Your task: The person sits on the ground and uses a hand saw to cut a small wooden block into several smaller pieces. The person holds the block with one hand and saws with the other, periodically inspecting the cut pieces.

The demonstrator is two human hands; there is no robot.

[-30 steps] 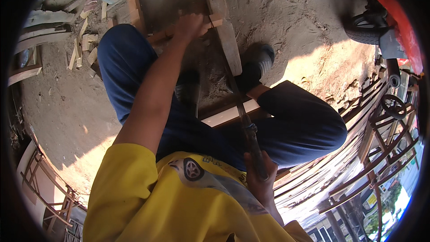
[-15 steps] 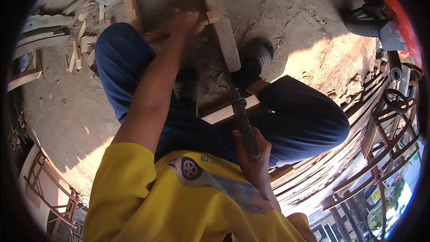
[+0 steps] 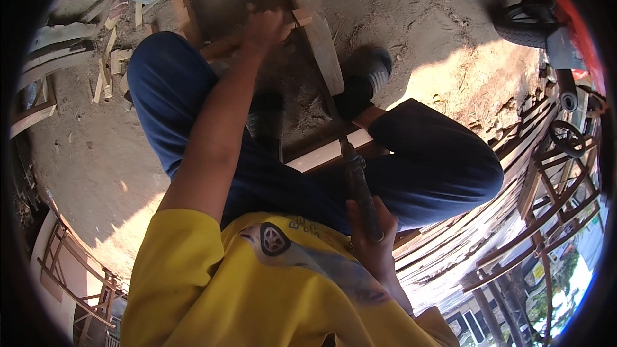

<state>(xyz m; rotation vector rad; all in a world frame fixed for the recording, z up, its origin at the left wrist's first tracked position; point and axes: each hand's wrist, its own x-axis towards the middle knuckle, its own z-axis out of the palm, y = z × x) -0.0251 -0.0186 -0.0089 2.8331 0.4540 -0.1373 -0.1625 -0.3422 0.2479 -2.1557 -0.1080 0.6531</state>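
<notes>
My left hand (image 3: 267,26) reaches far forward and grips a short wooden piece (image 3: 225,45) where it meets a long wooden plank (image 3: 318,32) on the dirt. My right hand (image 3: 373,241) is close to my body, fingers wrapped around the dark handle of a hammer (image 3: 357,183) whose head points toward the plank. I sit with both legs in blue trousers spread around the wood, a dark shoe (image 3: 366,77) resting beside the plank. A pale wooden strip (image 3: 321,153) lies under my right thigh.
Sandy dirt ground (image 3: 437,38) surrounds me. Scrap wood offcuts (image 3: 109,64) lie at the left. Wooden slat frames (image 3: 514,231) stack at the right, a wooden chair frame (image 3: 71,263) stands lower left, and a red wheeled machine (image 3: 553,19) sits upper right.
My right hand with the hammer has shifted slightly up and left toward the plank. My left hand stays on the wooden joint.
</notes>
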